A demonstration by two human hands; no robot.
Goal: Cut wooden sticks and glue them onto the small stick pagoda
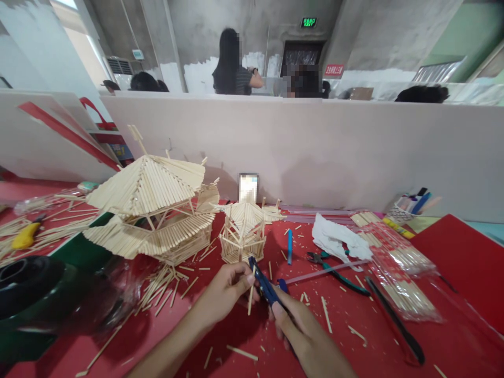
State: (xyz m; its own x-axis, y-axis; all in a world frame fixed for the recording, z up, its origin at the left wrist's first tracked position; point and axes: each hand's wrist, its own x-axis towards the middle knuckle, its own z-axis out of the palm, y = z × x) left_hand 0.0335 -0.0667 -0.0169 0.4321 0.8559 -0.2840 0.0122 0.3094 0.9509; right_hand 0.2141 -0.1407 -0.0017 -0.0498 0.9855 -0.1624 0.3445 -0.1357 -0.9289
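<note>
My left hand (230, 283) pinches a thin pale wooden stick (250, 302) between thumb and fingers. The stick's upper part lies against the front end of a dark blue pliers-like tool (265, 286). My right hand (295, 323) is wrapped around that tool's handles; its exact kind is hard to make out. Just beyond my hands stands a small pavilion model (243, 231) made of sticks. A larger stick pavilion model (149, 205) with two roof tiers is to its left. I cannot see whether the tool's jaws are closed on the stick.
Loose sticks and offcuts are scattered over the red table (177, 341). To the right are green-handled cutters (338, 273), white tissue (340, 236), stick packets (405, 289) and a dark rod (396, 320). A green machine (47, 304) is at left. Behind a partition (354, 147) are several people.
</note>
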